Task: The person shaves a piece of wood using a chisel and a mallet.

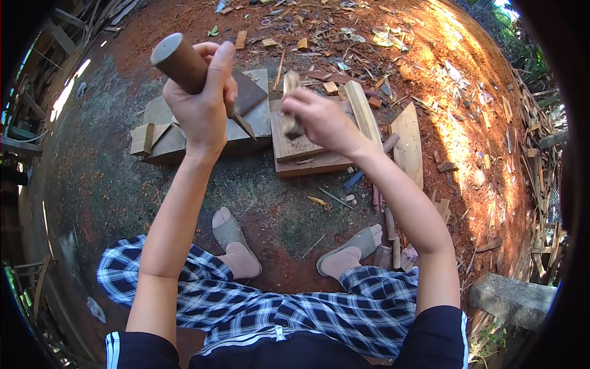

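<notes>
My left hand is raised and gripped around the round wooden handle of a hatchet, whose dark blade points down toward the boards. My right hand holds a short upright stick of wood on end on a flat wooden board lying on the ground. The blade hangs just left of that stick, apart from it.
Grey flat boards lie left of the chopping board, and pale split planks to its right. Wood chips and offcuts litter the red earth. My sandalled feet rest below. A log lies at lower right.
</notes>
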Demonstrator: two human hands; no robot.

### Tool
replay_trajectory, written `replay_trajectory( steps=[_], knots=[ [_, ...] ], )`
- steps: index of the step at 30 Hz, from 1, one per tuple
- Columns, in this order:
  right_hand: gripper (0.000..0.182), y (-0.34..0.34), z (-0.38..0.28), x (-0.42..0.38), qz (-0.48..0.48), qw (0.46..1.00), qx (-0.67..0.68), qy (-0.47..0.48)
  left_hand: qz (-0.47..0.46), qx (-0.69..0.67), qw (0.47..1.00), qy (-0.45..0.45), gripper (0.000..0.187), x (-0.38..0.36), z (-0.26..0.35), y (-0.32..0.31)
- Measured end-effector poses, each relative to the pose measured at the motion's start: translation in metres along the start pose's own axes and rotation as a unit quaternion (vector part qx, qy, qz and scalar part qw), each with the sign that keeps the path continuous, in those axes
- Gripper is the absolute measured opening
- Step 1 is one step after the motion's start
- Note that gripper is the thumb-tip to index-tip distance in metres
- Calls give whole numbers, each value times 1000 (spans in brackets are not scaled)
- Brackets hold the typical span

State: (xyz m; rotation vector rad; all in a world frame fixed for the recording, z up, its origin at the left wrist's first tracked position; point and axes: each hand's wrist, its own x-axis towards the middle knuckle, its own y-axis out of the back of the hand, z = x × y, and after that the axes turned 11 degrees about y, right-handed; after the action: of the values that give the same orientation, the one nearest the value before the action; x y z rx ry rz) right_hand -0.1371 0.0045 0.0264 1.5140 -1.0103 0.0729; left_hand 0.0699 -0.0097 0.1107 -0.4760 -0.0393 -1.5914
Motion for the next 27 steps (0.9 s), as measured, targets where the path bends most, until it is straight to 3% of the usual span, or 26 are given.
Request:
replay_trajectory(
  steps=[1, 4, 5, 7, 12, 14, 16, 18, 19, 20, 22, 27],
  knots=[
    [23, -14, -3, -16, -20, 999, -16, 29, 6, -4, 1000, -6, 14, 1, 0, 0],
    [33, -47, -10, -65, -177, 983, -32, -20, 17, -3, 1000, -17, 12, 1, -2, 0],
    [33, -54, -10, -74, -175, 984, -25, -18, 8, -24, 1000, -19, 12, -1, -3, -2],
    [38, -62, -17, -86, -110, 991, -70, -6, -14, -65, 998, -12, 18, -6, -4, -3],
    [39, -39, -19, -96, -50, 994, -97, -3, -29, -73, 997, 5, 22, -3, -23, -24],
    [42, -30, -11, -108, 8, 973, -138, -187, -16, -85, 996, 17, 23, 1, -37, -38],
    [35, -24, -13, -108, 30, 958, -196, -205, -20, -91, 995, 37, 22, 3, -51, -47],
    [33, -26, -35, -94, 45, 925, -37, -375, -24, -73, 996, 39, 21, 3, -66, -58],
    [50, -34, -43, -88, 32, 929, -67, -362, -29, -62, 997, 37, 20, 3, -72, -61],
    [67, -39, -50, -83, -59, 908, -16, -413, -39, -60, 997, 41, 20, 3, -78, -64],
    [77, -59, -62, -80, -70, 911, -3, -406, -40, -45, 997, 45, 19, 5, -87, -67],
    [85, -94, -68, -86, 74, 903, 64, -418, -78, -45, 993, 72, 16, 13, -98, -71]
  ],
)
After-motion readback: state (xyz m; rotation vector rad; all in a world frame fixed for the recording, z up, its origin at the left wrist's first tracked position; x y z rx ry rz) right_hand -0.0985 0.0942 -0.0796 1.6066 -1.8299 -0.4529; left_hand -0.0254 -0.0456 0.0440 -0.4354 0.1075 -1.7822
